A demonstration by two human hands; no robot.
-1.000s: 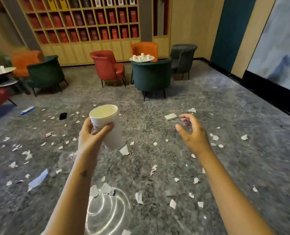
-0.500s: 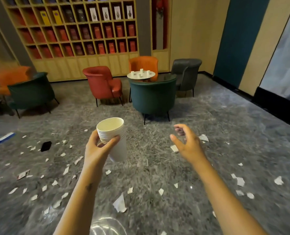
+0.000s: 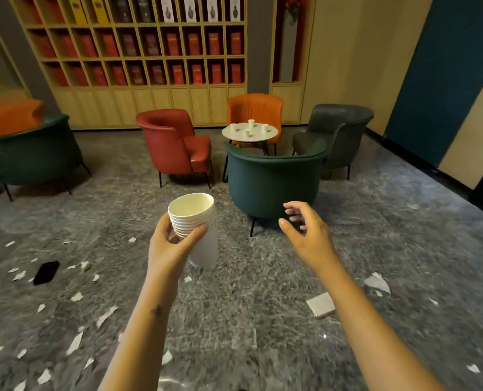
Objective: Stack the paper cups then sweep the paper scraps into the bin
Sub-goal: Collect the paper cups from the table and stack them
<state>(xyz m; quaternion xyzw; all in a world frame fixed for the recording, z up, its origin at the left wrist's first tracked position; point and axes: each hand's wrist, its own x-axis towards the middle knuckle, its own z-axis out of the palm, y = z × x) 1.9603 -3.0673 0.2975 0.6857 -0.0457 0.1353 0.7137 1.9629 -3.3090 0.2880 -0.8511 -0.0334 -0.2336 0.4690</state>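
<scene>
White paper made up the stack of cups (image 3: pixel 206 241), several nested together with their rims layered one under another, and we saw it carried in the air above the floor (image 3: pixel 234 306), mouth up and slightly tilted. The left hand (image 3: pixel 172 244) gripped it just below the rims, thumb across the near side and fingers curled round the far side. The right hand (image 3: pixel 308 235) hung level with the stack but apart from it, holding nothing, its fingers loosely curved and its thumb spread out. Beneath both forearms we noted paper scraps (image 3: pixel 75 342) scattered over the grey, speckled floor, thicker toward the left, with a folded white piece (image 3: pixel 320 304) lying near the right forearm and a flat black object (image 3: pixel 46 272) among the scraps on the left. Beyond the hands stood a green armchair (image 3: pixel 274 182) with its back to us, and behind it a small round desk (image 3: pixel 250 133) carried several small cups (image 3: pixel 251 124) standing separately. Round that desk we counted a red armchair (image 3: pixel 175 142), an orange armchair (image 3: pixel 254 108) and a grey armchair (image 3: pixel 339 131). Wooden shelving (image 3: pixel 150 43) filled with mostly red boxes covered the far wall.
</scene>
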